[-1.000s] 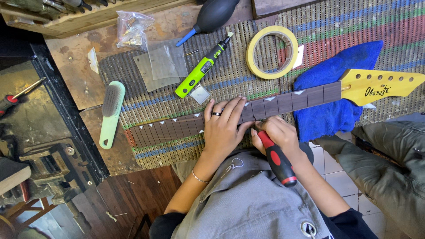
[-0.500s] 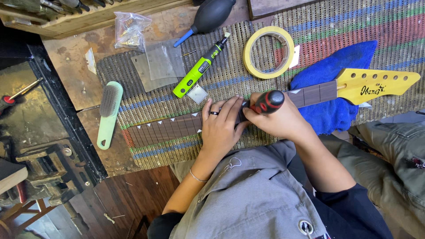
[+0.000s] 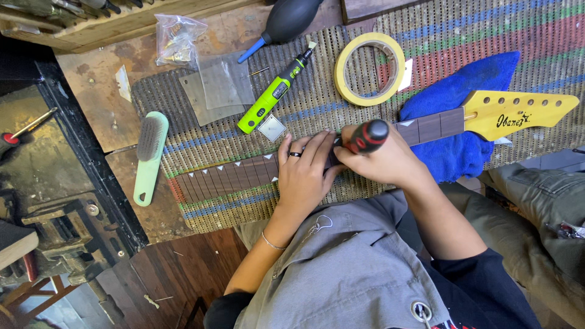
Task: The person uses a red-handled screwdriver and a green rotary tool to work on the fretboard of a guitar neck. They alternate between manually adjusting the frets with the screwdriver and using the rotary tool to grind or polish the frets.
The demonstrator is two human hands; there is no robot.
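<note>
Striped matting [image 3: 487, 36] covers the workbench, and a guitar neck [image 3: 231, 176] with a yellow head lies across it, partly on a blue towel [image 3: 463, 103]. Left hand [image 3: 304, 176] presses flat on the neck. Right hand [image 3: 390, 161], touching it, grips a red-and-black screwdriver [image 3: 365, 136]. Yellow tape roll [image 3: 369, 68] and a green tool [image 3: 274, 97] lie near.

Even, bright light fell from above, and shadows stayed soft. Focus was sharp throughout. Straight edges bowed slightly near the corners.
</note>
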